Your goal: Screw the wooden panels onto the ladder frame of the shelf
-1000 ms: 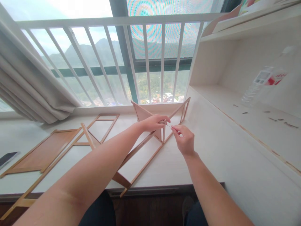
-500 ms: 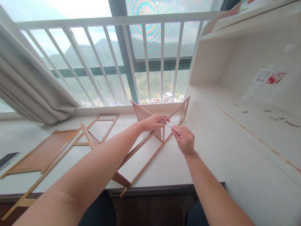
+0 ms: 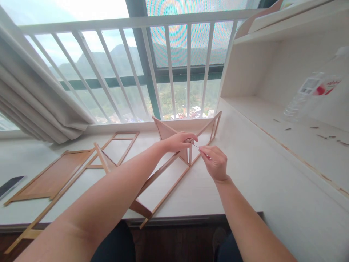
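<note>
A wooden frame (image 3: pixel 171 185) with slim bars and panels stands on the white surface in front of me. My left hand (image 3: pixel 180 141) is closed around its upper bar, near a joint, the index finger reaching out to the right. Just to the right, my right hand (image 3: pixel 216 162) pinches a thin metal rod (image 3: pixel 195 146), perhaps a hex key. The rod's far end meets the frame close to my left fingers; its exact contact there is too small to make out. My left forearm covers part of the frame.
Further left lie a second wooden frame (image 3: pixel 127 151), a brown panel piece (image 3: pixel 51 174) and a dark flat device (image 3: pixel 11 185). A shelf at the right holds a clear plastic bottle (image 3: pixel 311 94) and several small dark pieces (image 3: pixel 321 137). A white railing (image 3: pixel 188 72) runs behind.
The view has shifted very slightly. Both hands keep the same grip and nearly the same place, the rod still between them.
</note>
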`<state>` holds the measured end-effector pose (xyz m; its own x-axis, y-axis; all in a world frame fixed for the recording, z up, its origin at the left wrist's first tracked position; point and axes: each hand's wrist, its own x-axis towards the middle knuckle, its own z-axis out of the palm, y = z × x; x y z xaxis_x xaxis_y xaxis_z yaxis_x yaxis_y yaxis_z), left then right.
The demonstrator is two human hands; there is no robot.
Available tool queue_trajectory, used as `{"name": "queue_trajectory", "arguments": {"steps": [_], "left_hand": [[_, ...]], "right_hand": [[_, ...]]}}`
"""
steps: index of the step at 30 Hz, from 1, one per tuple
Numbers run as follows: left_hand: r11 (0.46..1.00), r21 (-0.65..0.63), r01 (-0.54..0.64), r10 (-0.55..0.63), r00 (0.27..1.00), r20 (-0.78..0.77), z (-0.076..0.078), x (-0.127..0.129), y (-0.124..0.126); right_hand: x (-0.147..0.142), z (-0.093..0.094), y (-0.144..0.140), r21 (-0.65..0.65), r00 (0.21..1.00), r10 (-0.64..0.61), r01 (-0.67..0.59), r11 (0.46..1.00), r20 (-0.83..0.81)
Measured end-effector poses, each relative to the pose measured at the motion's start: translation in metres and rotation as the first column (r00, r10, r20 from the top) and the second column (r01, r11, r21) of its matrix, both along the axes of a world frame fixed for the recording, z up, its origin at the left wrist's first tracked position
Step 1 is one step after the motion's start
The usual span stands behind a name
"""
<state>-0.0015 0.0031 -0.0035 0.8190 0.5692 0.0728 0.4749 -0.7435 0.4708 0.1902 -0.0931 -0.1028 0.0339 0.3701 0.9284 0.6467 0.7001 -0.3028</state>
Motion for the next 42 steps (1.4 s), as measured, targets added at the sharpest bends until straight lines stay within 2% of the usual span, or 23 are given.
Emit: {"name": "queue_trajectory", "arguments": {"steps": [22, 32, 42], "left_hand": [[1.000, -0.021, -0.008, 0.008, 1.000, 0.017, -0.001, 0.000, 0.002], [0.999, -0.024, -0.021, 0.021, 1.000, 0.004, 0.001, 0.000, -0.001], [1.000, -0.009, -0.017, 0.016, 1.000, -0.002, 0.002, 0.001, -0.001]], "right_hand": [[0.003, -0.005, 0.003, 0.011, 1.000, 0.010, -0.011, 1.000, 0.026], [0.001, -0.001, 0.000, -0.051, 1.000, -0.011, 0.012, 0.999, 0.023], [-0.007, 0.003, -0.001, -0.141, 0.997, -0.045, 0.037, 0.989, -0.056]]}}
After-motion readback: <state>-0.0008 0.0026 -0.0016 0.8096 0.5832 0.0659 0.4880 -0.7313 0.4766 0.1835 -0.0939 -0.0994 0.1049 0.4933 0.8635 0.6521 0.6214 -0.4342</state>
